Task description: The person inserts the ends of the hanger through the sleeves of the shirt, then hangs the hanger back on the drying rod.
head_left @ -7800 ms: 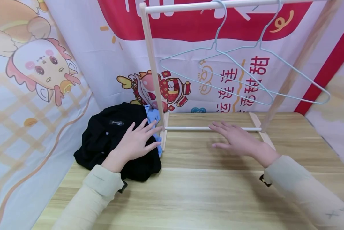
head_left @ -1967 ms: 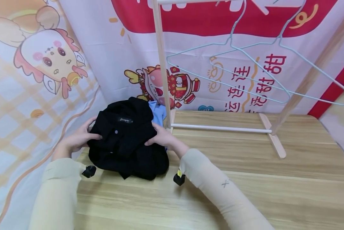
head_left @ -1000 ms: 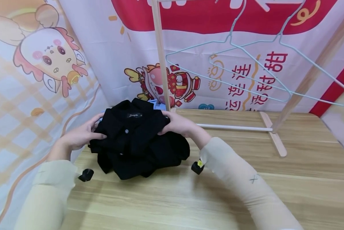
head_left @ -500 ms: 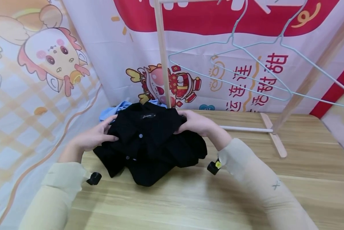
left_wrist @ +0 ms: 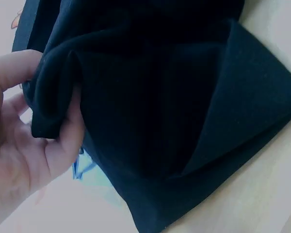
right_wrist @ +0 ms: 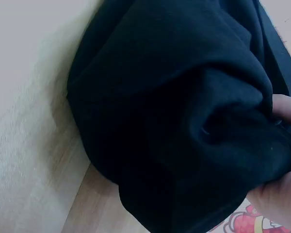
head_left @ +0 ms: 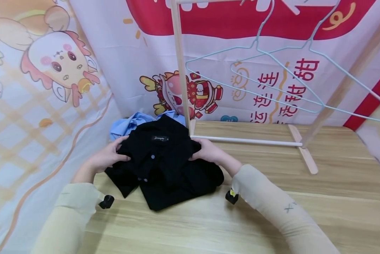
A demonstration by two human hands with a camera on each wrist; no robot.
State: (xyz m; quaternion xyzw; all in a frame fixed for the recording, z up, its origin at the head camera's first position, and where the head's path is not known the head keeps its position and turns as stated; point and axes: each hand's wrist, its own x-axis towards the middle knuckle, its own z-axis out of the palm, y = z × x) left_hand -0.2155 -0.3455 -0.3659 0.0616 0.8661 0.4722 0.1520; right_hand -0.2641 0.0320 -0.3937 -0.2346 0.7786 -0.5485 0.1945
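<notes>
We saw the left hand [head_left: 106, 155] pinching one side of the black shirt [head_left: 171, 176], its thumb on top and pointing inward, its fingers partly hidden by the cloth. We saw the right hand [head_left: 210, 154] pinching the opposite side, thumb also turned inward. Both forearms slanted in from the near edge in pale sleeves [head_left: 77, 199]. The shirt lay on the table [head_left: 177, 233] between the hands, near the rack [head_left: 181, 70], a blue cloth [head_left: 123, 126] just behind it.
</notes>
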